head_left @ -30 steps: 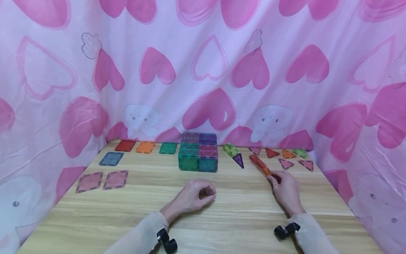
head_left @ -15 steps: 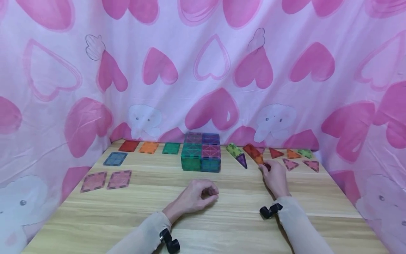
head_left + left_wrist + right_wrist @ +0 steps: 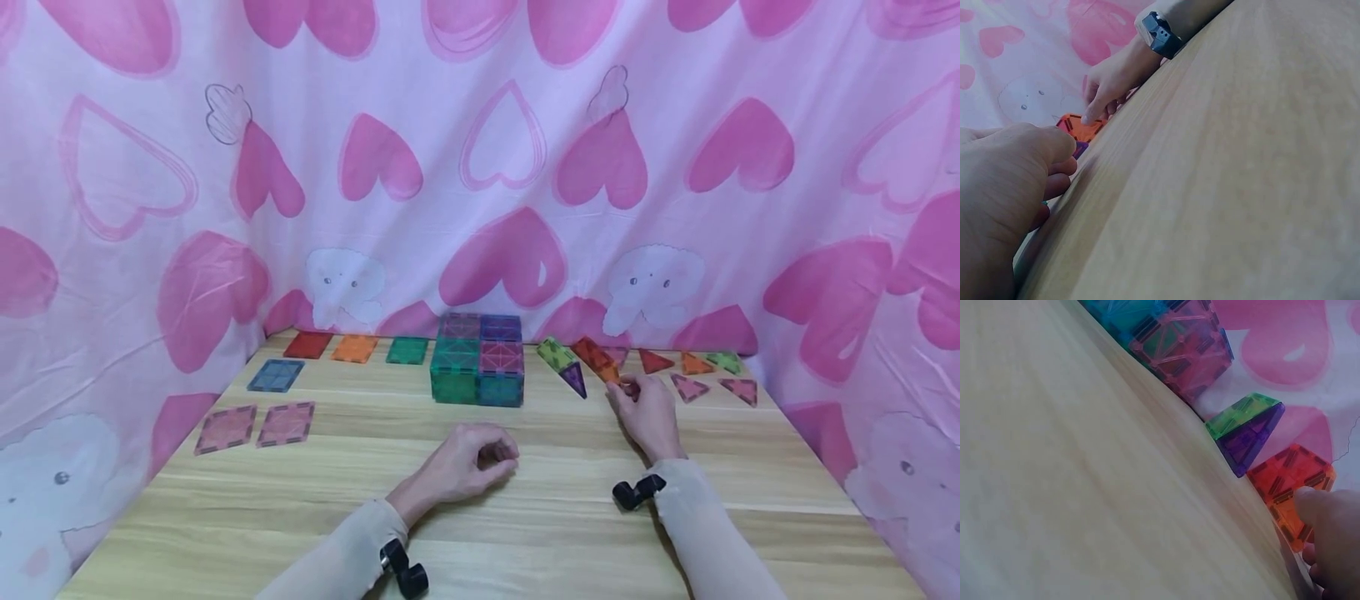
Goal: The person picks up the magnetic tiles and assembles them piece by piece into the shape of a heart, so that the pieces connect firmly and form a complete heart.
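Observation:
My right hand (image 3: 648, 417) pinches the orange end of a red-and-orange magnetic tile piece (image 3: 596, 358); in the right wrist view the thumb lies on the orange face (image 3: 1288, 509). Just left of it stands a green-and-purple magnetic tile piece (image 3: 562, 364). Further left is a boxy block of joined magnetic tiles (image 3: 477, 367), green, blue, pink and purple. My left hand (image 3: 459, 462) rests on the table in front of the block, fingers loosely curled and holding nothing. Its fingertips are partly hidden in the head view.
Loose square tiles lie at the left: red (image 3: 307, 344), orange (image 3: 354, 348), green (image 3: 407, 350), blue (image 3: 276, 375) and two pink (image 3: 285, 423). Several small triangle tiles (image 3: 655, 360) lie at the back right. A pink heart-print curtain (image 3: 498, 250) hangs behind the wooden table (image 3: 525, 533).
My right hand has moved left and slightly away from me with the red-and-orange tile piece, bringing it closer to the green-and-purple one. My left hand stays in place.

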`<move>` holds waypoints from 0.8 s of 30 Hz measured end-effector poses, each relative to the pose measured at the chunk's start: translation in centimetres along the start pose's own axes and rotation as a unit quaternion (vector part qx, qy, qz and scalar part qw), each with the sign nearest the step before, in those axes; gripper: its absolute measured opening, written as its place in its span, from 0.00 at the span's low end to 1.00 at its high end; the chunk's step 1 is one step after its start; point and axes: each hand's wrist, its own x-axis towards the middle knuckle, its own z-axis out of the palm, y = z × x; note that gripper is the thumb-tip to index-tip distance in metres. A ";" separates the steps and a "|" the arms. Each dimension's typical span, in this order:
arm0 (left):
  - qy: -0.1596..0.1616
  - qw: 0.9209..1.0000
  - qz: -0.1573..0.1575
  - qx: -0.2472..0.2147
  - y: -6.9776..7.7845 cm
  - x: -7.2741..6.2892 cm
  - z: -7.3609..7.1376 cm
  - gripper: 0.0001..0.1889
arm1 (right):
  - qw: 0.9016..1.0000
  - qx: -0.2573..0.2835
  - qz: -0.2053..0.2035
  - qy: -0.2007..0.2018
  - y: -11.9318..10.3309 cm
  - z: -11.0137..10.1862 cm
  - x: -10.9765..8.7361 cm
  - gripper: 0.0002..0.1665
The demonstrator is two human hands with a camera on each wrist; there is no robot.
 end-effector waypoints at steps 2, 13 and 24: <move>0.000 1.000 -0.002 0.000 -0.1 -0.1 0.0 0.03 | 1.000 0.005 0.003 -0.001 0.0 0.0 0.0 0.24; 0.014 1.000 0.025 0.010 -0.2 -0.2 0.1 0.04 | 0.989 0.064 0.038 0.129 2.3 -2.0 0.4 0.25; 0.006 1.000 0.022 0.009 0.0 -0.1 0.0 0.04 | 0.995 -0.072 0.058 0.046 6.3 -5.2 -0.2 0.25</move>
